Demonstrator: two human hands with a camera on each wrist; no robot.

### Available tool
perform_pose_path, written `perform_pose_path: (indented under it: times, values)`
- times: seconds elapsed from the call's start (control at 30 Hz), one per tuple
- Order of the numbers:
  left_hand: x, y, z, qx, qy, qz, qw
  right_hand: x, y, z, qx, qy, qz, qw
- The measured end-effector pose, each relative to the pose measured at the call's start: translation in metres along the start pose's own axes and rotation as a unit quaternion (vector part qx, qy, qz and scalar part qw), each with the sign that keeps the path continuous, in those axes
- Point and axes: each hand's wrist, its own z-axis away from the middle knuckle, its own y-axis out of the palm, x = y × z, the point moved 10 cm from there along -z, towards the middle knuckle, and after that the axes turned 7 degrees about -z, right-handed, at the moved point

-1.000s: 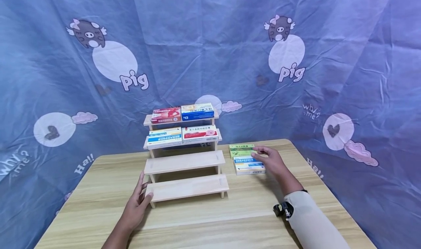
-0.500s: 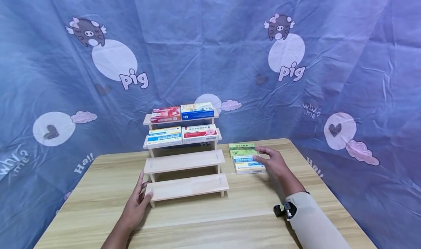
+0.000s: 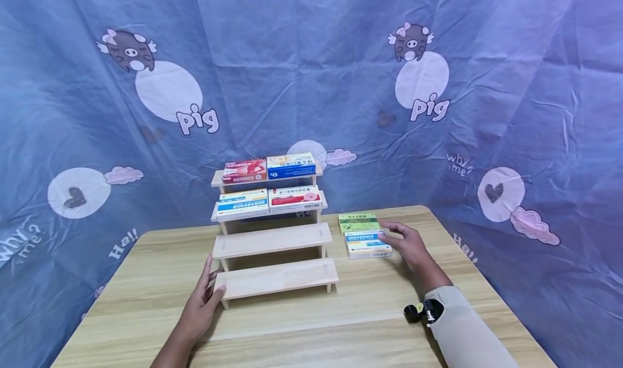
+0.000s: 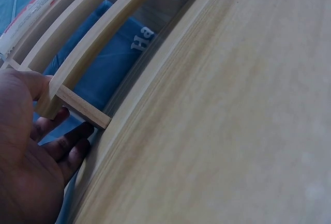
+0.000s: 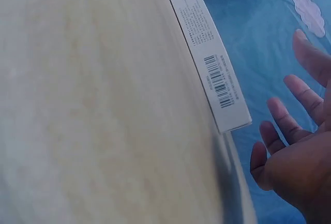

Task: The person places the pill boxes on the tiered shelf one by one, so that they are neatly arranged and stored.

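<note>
A stepped wooden display rack (image 3: 277,279) stands on the table. My left hand (image 3: 197,308) holds the left end of its lowest step, thumb on top; in the left wrist view the fingers (image 4: 64,144) curl beside the step's leg. To the rack's right lie a green medicine box (image 3: 354,223) and, in front of it, a blue-and-white medicine box (image 3: 362,247). Just right of these two boxes hovers my right hand (image 3: 409,246), fingers relaxed and spread. The right wrist view shows it apart from a white box's barcoded side (image 5: 209,58), holding nothing.
On the rack's top step sit a red box (image 3: 245,170) and a blue-and-cream box (image 3: 291,165). The step below carries a blue-striped white box (image 3: 242,203) and a red-and-white box (image 3: 295,198). A blue patterned cloth (image 3: 311,103) hangs behind the table (image 3: 292,335).
My right hand has drawn slightly to the right, away from the green and blue-and-white boxes. The left hand, the rack and the boxes stay where they were.
</note>
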Motion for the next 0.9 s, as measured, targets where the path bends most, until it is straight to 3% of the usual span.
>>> perform_pose_path:
  times: [0.37,0.57,0.9]
  values:
    - [-0.004,0.001,0.002,0.002,0.008,0.027,0.9996,-0.015,-0.004,-0.001,0.011,0.012,-0.017,0.9997]
    - [-0.002,0.001,0.002,0.001,0.004,0.025,0.9997,-0.021,0.0,-0.001,0.033,0.026,0.002,0.9991]
    - [-0.008,-0.001,0.002,-0.002,0.025,0.031,0.9992,-0.02,0.004,-0.002,0.056,0.016,0.026,0.9979]
